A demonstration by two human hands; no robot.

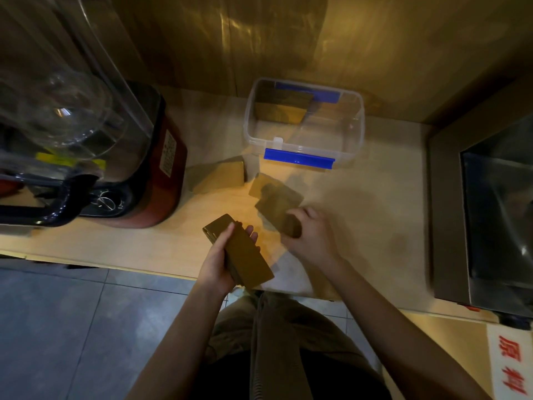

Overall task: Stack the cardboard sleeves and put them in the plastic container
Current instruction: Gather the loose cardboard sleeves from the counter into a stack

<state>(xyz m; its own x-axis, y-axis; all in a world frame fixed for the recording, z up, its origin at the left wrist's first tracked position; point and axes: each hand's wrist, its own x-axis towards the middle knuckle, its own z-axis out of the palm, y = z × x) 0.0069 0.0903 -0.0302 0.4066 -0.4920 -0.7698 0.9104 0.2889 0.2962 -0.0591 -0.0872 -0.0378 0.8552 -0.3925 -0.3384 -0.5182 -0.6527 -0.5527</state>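
My left hand (220, 262) grips a stack of flat brown cardboard sleeves (243, 254) above the counter's front edge. My right hand (310, 236) is closed on another brown sleeve (277, 215) lying on the counter; a further sleeve (266, 187) lies just behind it. More sleeves (223, 176) sit in a loose pile to the left. A clear plastic container (357, 131) with blue clips stands at the back, holding sleeves (279, 108) in its left rear part.
A red-based blender (153, 174) with a clear jug occupies the left of the light counter (375, 197). A steel sink (496, 215) is at the right. A wooden wall rises behind. Grey floor tiles (72, 327) lie below the counter edge.
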